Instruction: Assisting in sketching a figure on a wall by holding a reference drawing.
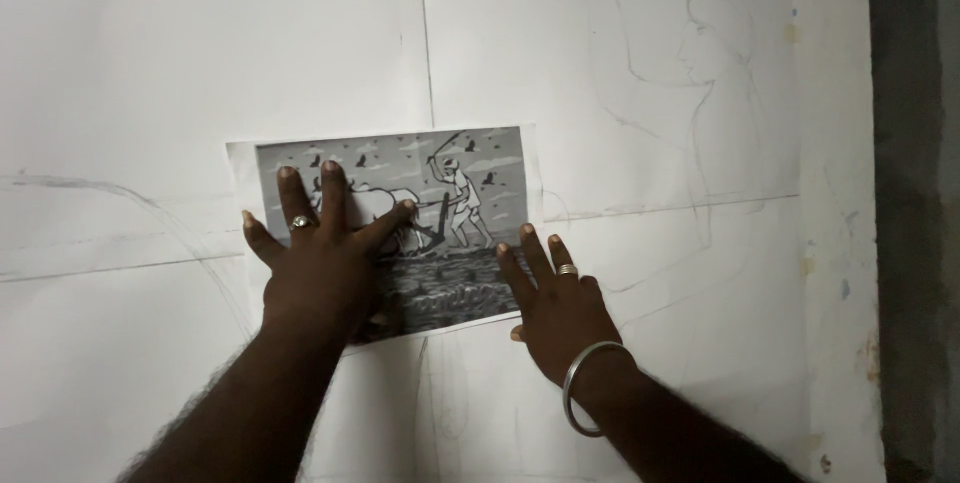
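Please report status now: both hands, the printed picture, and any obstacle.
Left hand flat, fingers spread, pressing printed picture. Right hand flat on its lower right edge. Picture lies against white sketched paper. Nothing in the way.

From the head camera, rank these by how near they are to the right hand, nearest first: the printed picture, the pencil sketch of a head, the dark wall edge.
1. Printed picture: under the right hand fingertips, on its left.
2. Pencil sketch of a head: up and to the right.
3. Dark wall edge: far right.
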